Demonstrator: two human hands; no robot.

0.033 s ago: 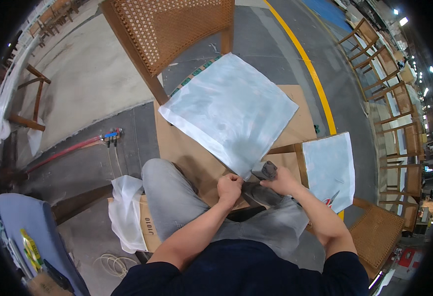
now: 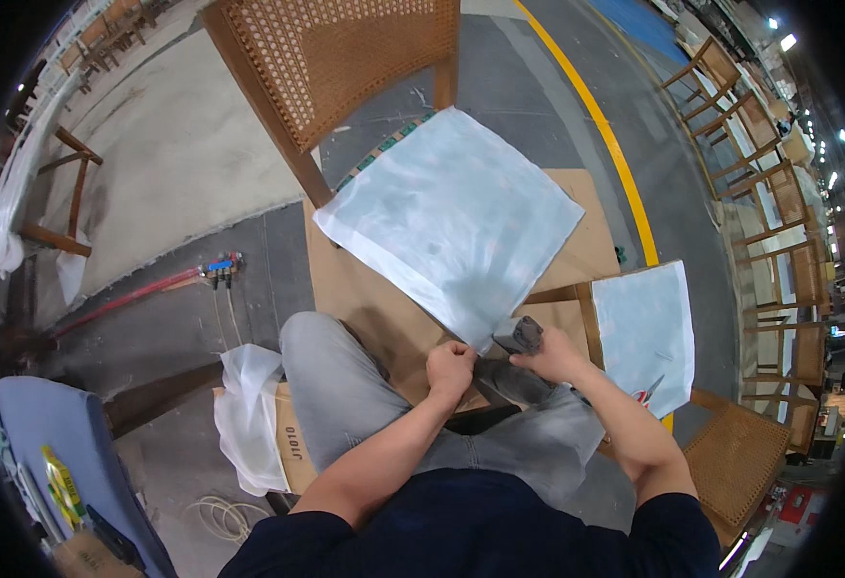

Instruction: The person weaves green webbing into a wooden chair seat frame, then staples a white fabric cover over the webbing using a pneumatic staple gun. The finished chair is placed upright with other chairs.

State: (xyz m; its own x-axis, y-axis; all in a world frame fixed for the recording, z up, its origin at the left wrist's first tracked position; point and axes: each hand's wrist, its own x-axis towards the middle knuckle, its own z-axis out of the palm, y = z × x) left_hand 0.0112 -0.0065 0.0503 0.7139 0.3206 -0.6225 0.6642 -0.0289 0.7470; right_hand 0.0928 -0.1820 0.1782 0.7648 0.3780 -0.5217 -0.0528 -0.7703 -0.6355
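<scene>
Head view: grey block (image 2: 518,334) gripped in closed right hand (image 2: 553,354) at the near corner of a white sheet (image 2: 451,217) on brown cardboard (image 2: 365,294), left hand (image 2: 451,366) fisted just beside it, cane chair (image 2: 345,58) beyond, second sheet (image 2: 646,328) right.

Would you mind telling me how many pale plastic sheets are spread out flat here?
2: a large pale sheet ahead of the knees, and a smaller sheet to the right. Others may be hidden.
</scene>
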